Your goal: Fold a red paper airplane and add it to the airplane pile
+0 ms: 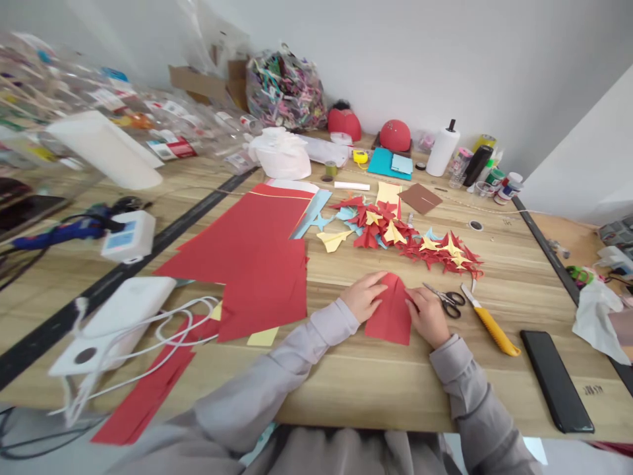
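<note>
the left hand [366, 297] and right hand [428, 316] hold the red paper [388, 320] at its left and right edges; it looks light, bendy, best held softly there.

Wooden table [366, 392] with scissors [444, 297], knife [494, 328], phone [556, 381]

On a tabletop [346, 404] of pale brown with darker wood-grain streaks, the small sheet [388, 320] nearest the middle of the near edge is plain red, as are the large sheets [247, 241] towards the left edge, while the paper shapes [366, 237] farther back mix red, yellow and light blue. Towards the right edge, the knife [494, 328] has a yellow-orange handle and the phone [557, 381] is black; along the far edge sit 2 red domes [395, 136], 1 speckled with pale dots, and a turquoise sheet [378, 160].
</note>
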`<state>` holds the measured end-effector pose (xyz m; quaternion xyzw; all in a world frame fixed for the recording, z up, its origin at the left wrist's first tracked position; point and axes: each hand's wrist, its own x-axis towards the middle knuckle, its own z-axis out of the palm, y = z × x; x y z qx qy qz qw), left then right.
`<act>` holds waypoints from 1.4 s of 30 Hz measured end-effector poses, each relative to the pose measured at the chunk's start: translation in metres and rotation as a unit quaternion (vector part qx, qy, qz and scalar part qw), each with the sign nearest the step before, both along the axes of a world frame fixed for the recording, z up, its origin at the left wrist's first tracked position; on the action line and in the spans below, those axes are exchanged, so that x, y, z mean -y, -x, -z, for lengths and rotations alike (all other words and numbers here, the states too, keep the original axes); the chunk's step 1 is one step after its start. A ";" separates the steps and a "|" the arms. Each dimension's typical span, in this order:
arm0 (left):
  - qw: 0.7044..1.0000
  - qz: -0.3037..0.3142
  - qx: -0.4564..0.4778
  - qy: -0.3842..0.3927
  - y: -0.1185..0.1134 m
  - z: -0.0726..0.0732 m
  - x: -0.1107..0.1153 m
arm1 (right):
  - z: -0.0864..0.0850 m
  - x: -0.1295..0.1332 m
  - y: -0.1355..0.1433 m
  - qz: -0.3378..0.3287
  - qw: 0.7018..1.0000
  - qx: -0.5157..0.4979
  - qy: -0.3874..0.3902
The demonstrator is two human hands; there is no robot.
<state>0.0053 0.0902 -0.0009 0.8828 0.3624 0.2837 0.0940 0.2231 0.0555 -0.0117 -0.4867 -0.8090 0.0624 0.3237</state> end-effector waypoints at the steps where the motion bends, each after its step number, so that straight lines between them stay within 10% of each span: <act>1: 1.000 0.016 -0.001 -0.014 -0.001 0.002 0.000 | -0.001 0.001 0.001 0.002 1.000 0.016 0.005; 12: 0.987 0.107 0.008 -0.119 -0.007 0.017 0.000 | -0.009 0.002 0.008 -0.015 0.992 0.120 0.023; 42: 0.993 0.025 -0.087 -0.076 -0.017 0.014 0.010 | -0.015 0.001 0.011 -0.013 0.985 0.165 0.039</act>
